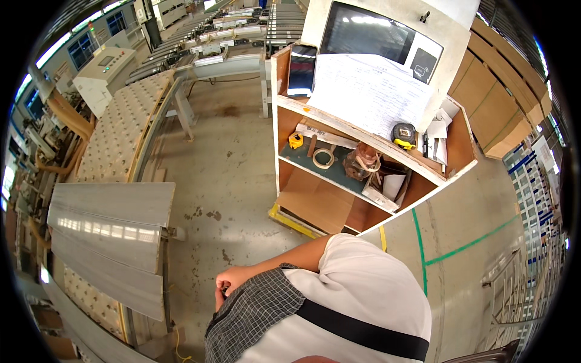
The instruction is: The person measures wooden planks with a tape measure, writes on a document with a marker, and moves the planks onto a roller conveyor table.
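My right forearm, bare below a white sleeve [363, 260], crosses in front of my body toward the left. At its end my right hand [233, 278] is closed, with the fingers curled beside a grey checked cloth [257, 305] worn at my front. A small dark patch shows between the fingers; what it is I cannot make out. Of my left hand nothing can be made out; the checked cloth and my body cover that side. A black strap [363, 330] runs across the white shirt.
Ahead, a wooden stand [375, 157] holds a phone [301, 71], papers [369, 91], tape measures [403, 136], a tape roll [323, 158] and a screen [366, 33]. Grey panels [112, 236] lie on a ball-studded table [121, 133] at left. Roller conveyors [224, 36] stand behind; cardboard [496, 91] leans right.
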A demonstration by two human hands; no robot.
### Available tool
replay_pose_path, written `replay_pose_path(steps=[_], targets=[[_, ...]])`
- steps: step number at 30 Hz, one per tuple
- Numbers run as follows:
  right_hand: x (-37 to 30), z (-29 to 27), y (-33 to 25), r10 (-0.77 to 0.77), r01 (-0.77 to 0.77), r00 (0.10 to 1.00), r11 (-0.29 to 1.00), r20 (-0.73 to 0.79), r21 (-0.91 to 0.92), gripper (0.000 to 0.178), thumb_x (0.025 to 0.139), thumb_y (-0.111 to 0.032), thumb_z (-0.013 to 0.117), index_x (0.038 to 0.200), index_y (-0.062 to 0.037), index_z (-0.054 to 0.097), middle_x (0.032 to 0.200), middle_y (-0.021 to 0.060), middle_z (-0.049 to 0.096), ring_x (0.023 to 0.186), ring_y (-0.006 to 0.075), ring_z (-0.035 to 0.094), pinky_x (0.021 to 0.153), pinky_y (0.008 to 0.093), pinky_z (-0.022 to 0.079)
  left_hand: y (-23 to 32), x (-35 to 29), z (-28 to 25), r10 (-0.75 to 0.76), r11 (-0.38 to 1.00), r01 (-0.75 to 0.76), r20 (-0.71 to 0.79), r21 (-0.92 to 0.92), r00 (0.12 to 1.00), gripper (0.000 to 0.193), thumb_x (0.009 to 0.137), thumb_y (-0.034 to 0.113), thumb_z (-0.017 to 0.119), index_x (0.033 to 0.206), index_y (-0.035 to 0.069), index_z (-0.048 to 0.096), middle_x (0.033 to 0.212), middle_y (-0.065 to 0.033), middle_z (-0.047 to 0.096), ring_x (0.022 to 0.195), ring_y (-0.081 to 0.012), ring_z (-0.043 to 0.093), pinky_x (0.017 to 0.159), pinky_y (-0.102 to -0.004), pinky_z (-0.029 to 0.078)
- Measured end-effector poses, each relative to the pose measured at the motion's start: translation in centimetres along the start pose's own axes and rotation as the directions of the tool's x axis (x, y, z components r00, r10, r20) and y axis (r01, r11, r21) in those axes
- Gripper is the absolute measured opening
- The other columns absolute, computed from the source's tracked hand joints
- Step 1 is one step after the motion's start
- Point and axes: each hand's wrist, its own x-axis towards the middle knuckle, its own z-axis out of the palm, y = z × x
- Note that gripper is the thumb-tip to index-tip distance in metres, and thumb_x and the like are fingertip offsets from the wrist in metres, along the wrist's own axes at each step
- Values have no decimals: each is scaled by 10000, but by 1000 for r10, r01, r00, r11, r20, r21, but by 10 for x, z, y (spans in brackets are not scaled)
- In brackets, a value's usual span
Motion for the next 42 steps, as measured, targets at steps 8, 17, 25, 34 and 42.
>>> replay_pose_path(steps=[8, 17, 25, 34, 42], targets=[[48, 19, 17, -3, -16, 990, 991, 143, 133, 338, 727, -286, 807, 876, -77, 588, 849, 53, 626, 755, 210, 600, 628, 357, 462, 2, 1, -48, -34, 999, 33, 21, 24, 999, 472, 995, 394, 416, 1188, -11, 564, 1061, -93, 604, 987, -159, 558, 883, -307, 438], [124, -118, -91, 274, -204, 949, 909, -155, 363, 247, 748, -161, 755, 849, -64, 551, 664, -4, 525, 556, 106, 495, 459, 278, 386, 22, 7, -130, -120, 967, 157, -183, 203, 976, 428, 993, 362, 445, 1144, -8, 600, 1005, -80, 624, 939, -147, 568, 851, -301, 450], [198, -303, -68, 255, 81, 893, 721, -372, 688, 188, 871, -144, 672, 1003, -82, 553, 738, 7, 532, 489, 61, 399, 404, 230, 282, 33, 27, -160, -216, 872, 396, -501, 286, 838, 392, 990, 333, 470, 1105, -5, 633, 954, -68, 641, 897, -137, 577, 823, -295, 461], [295, -68, -53, 240, -494, 769, 812, 592, 312, 257, 949, -306, 586, 1022, -72, 664, 753, -28, 563, 587, 55, 488, 533, 211, 409, 40, -8, -162, -385, 922, 307, -640, -236, 664, 246, 944, 211, 561, 926, 14, 707, 751, -5, 635, 736, -93, 549, 702, -270, 465], [505, -91, -97, 241, -319, 948, 745, 209, 585, 220, 940, -247, 570, 886, -40, 623, 729, 50, 604, 498, 56, 451, 441, 196, 357, -29, -184, -80, -438, 876, 28, -768, -482, 467, 202, 928, 167, 583, 955, -3, 687, 762, 2, 633, 735, -87, 555, 706, -250, 467]])
